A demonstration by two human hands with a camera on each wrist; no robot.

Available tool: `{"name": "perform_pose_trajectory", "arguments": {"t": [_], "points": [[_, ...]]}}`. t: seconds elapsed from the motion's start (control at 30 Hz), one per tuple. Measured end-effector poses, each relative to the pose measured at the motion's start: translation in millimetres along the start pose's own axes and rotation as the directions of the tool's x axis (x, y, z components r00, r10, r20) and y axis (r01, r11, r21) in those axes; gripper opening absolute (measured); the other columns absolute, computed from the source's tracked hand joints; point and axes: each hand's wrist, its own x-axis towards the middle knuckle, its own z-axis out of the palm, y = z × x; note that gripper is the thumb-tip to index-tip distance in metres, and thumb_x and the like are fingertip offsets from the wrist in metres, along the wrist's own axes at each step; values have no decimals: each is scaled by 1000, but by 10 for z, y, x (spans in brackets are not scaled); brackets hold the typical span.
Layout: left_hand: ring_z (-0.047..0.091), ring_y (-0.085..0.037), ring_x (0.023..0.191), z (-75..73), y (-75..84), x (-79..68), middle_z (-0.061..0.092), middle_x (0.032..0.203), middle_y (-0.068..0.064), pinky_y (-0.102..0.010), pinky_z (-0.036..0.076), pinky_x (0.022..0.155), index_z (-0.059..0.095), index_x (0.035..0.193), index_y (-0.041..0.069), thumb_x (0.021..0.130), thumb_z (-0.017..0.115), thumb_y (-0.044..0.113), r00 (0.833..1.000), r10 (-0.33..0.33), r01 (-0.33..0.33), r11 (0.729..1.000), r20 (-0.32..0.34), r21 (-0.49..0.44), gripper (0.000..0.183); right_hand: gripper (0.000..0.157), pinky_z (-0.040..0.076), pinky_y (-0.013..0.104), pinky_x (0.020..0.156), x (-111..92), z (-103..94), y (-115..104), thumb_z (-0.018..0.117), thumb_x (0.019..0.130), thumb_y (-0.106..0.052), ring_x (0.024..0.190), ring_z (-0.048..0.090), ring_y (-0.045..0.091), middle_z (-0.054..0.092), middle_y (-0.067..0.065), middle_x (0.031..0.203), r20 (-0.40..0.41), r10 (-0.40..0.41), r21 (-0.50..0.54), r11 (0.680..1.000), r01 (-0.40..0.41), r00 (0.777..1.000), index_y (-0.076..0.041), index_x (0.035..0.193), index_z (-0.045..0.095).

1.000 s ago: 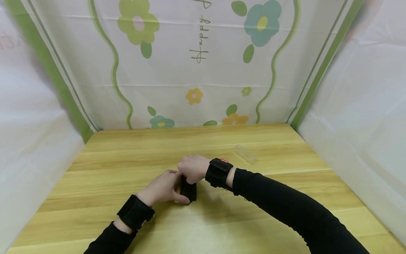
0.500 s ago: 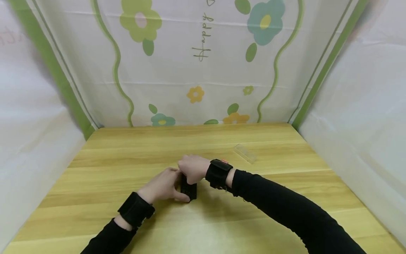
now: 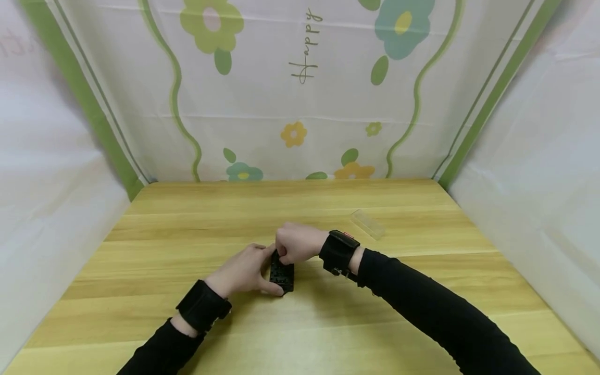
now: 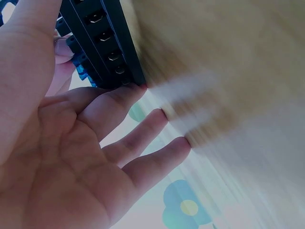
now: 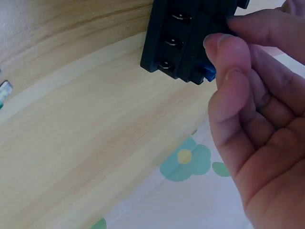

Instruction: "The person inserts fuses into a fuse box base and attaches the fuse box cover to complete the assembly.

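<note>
A black terminal block [image 3: 282, 278] lies lengthwise on the table, with a row of metal contacts in its slots. My left hand [image 3: 241, 273] grips it by its ends, thumb at the near end and index finger at the far one. In the left wrist view the other left fingers [image 4: 157, 157] spread loosely past the block. Over its far part my right hand [image 3: 300, 242] is curled, thumb and index fingertips close together right at its top. Blue bits [image 5: 208, 72] show beside these fingertips in the right wrist view. I cannot tell whether the right fingertips pinch something small.
A clear plastic cover [image 3: 367, 224] lies on the wooden table [image 3: 375, 323], beyond the right hand. Flower-printed white cloth [image 3: 262, 88] hangs behind the table and on both sides. Black bands circle both wrists.
My right hand has risen slightly and shifted right, uncovering more of the terminal block. The left hand keeps its grip. The whole head view has shifted a little.
</note>
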Motion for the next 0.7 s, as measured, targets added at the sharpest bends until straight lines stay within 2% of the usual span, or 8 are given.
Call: {"name": "perform_pose_trajectory", "arguments": {"t": [0.23, 0.47, 0.7], "points": [[53, -28, 110, -12, 17, 1, 61, 111, -13, -34, 43, 83, 41, 145, 12, 68, 77, 59, 1000, -1, 1, 1000, -4, 6, 97, 34, 23, 18, 51, -35, -50, -10, 64, 82, -4, 47, 22, 7, 28, -8, 49, 10, 14, 18, 1000, -14, 1000, -18, 54, 52], [51, -32, 114, -20, 33, -4, 56, 121, -19, -37, 44, 88, 43, 143, 6, 67, 77, 59, 999, -35, 35, 999, 12, 2, 98, 16, 41, 17, 57, -166, -149, -28, 64, 87, -7, 54, 48, 5, 56, -10, 64, -51, 73, 126, 990, -66, 996, -14, 74, 69], [49, -33, 118, -16, 44, 6, 53, 126, -21, -39, 42, 93, 41, 143, 0, 66, 77, 60, 997, -72, 72, 997, 27, 16, 104, 14, 39, 19, 55, -280, -190, 5, 63, 91, -15, 54, 47, 5, 57, -11, 65, -113, 65, 141, 989, -49, 991, -11, 81, 73]]}}
